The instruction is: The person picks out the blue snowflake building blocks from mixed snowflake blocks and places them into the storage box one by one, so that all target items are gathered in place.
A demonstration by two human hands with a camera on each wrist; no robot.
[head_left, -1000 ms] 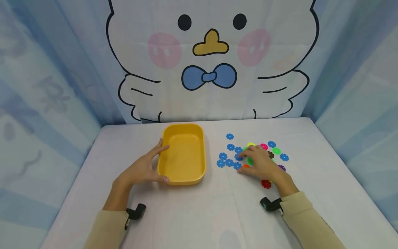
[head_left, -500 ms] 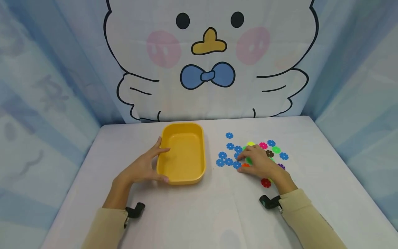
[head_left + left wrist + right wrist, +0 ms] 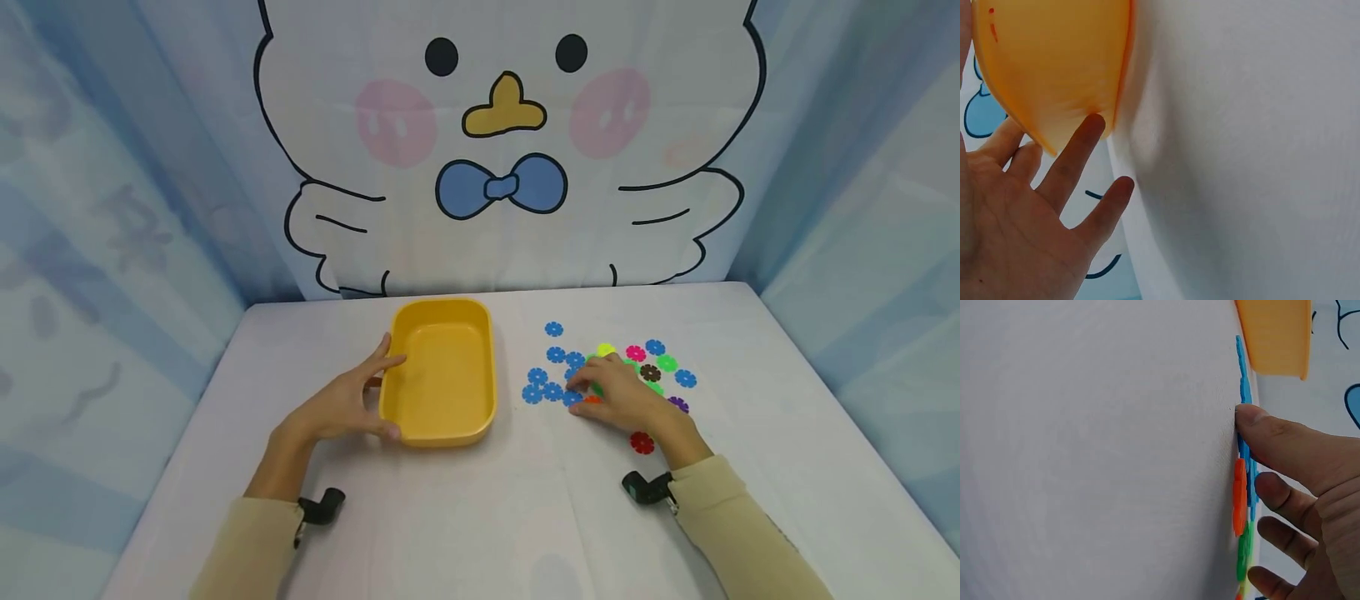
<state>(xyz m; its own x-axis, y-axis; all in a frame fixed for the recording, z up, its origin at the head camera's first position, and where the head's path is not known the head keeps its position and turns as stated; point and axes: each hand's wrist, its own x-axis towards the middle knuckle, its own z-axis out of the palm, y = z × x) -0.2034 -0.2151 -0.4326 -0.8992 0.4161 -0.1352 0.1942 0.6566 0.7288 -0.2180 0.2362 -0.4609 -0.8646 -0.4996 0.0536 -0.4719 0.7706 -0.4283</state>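
My left hand is at the left side of a yellow plastic tray. In the head view one finger reaches over its long rim and the thumb lies at the near left corner. Straight, spread fingers show in the left wrist view, one tip against the tray's outer wall. My right hand is low over a patch of flower-shaped notched discs, fingers bent. Its thumb touches a blue disc in the right wrist view, the other visible fingertips a little apart. An orange disc lies beneath the hand.
Several blue discs lie between tray and right hand. Pink, green, brown and red discs lie around that hand on the white tablecloth. A cartoon-printed curtain hangs behind.
The right fingertips have shifted slightly left and closer to the thumb over the blue discs. The left thumb has drawn back a little along the tray's corner. The tray has stayed put.
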